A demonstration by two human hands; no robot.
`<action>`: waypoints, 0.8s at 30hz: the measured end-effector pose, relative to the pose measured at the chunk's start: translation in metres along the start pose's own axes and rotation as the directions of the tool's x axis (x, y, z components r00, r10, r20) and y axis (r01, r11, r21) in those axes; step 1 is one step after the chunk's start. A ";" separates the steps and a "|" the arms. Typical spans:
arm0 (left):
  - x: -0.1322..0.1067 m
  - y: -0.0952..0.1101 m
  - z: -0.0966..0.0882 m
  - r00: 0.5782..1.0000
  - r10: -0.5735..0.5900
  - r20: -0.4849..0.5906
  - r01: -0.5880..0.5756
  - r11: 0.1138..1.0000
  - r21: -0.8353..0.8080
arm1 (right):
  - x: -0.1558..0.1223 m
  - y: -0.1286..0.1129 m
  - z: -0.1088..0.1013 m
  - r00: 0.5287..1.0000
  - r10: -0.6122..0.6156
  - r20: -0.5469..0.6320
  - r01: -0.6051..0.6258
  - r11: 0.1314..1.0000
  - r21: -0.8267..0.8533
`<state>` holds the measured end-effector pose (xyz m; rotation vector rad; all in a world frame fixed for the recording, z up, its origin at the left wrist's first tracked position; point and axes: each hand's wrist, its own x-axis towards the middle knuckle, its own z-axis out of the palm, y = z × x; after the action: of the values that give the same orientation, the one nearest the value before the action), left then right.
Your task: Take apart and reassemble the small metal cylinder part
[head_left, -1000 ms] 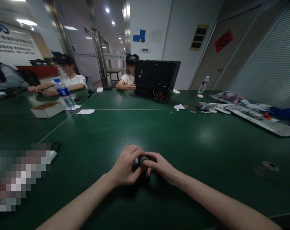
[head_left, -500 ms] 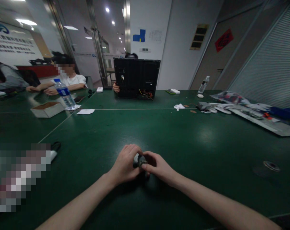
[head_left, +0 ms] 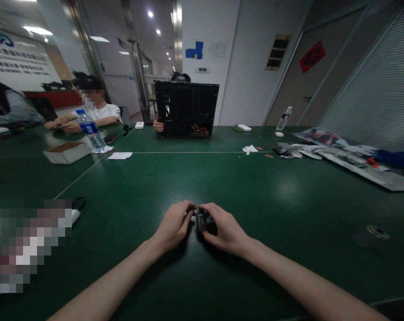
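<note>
A small dark grey metal cylinder [head_left: 201,224] stands roughly upright between my two hands, low over the green table [head_left: 202,281]. My right hand [head_left: 229,228] curves around its right side, the thumb near the lower end and the index finger by the top. The fingers of my left hand [head_left: 175,225] are pinched at the cylinder's upper left end, where small details are too fine to make out. A bit of something pale shows beneath the left fingertips.
Off to the right is a round, metal-topped object [head_left: 377,232]. Farther back are an open carton [head_left: 67,154], a water bottle [head_left: 91,132], and a black panel [head_left: 187,109] held by a person. Bags and parts [head_left: 355,156] cover the far right; a blurred-out item [head_left: 31,245] lies left.
The cylinder has been turned, so its dark side now faces me. My left hand has shifted from around it to its upper end. The far person's black panel has moved slightly left.
</note>
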<state>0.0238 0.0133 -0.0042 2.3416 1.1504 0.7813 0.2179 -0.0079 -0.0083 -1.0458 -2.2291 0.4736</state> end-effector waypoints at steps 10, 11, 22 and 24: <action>0.001 0.007 -0.002 0.993 -0.055 0.104 0.059 0.997 -0.043 | -0.001 0.007 0.007 0.997 -0.058 0.046 0.063 0.991 -0.121; 0.001 0.007 -0.002 0.995 -0.053 0.090 0.057 0.997 -0.045 | -0.001 0.006 0.006 0.998 -0.053 0.045 0.057 0.994 -0.096; -0.001 0.006 0.000 1.000 -0.004 -0.017 0.004 1.000 -0.022 | 0.000 -0.003 -0.003 0.995 -0.099 -0.029 0.102 0.987 0.126; -0.001 0.005 0.001 1.000 -0.013 -0.002 0.013 1.000 -0.013 | 0.001 -0.001 -0.002 0.994 -0.103 -0.044 0.108 0.982 0.158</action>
<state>0.0266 0.0092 -0.0028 2.3208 1.1571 0.7841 0.2178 -0.0073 -0.0058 -0.8424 -2.1630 0.5721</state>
